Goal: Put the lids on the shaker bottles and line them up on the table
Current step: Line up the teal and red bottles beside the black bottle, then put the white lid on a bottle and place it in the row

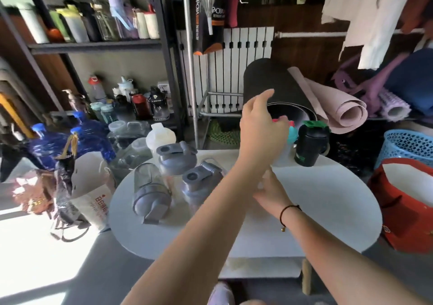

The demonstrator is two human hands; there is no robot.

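My left hand (257,126) reaches over the far side of the white oval table (328,201) and closes on the pink and teal lid (290,129) on top of a pale clear bottle (283,156). My right hand (269,187), partly hidden behind my left forearm, grips that bottle low down. To its right stands a black shaker with a green lid (309,145). On the table's left side two grey-lidded bottles (177,158) (199,183) stand upright. A third grey-lidded bottle (150,190) lies on its side. A white shaker (160,138) stands at the far left edge.
A paper bag (91,187) and blue water jugs (46,145) crowd the table's left. On the right are a red bag (410,201) and a blue basket (407,145). Rolled mats (339,108) lie behind the table, and shelves of bottles (93,23) fill the back left.
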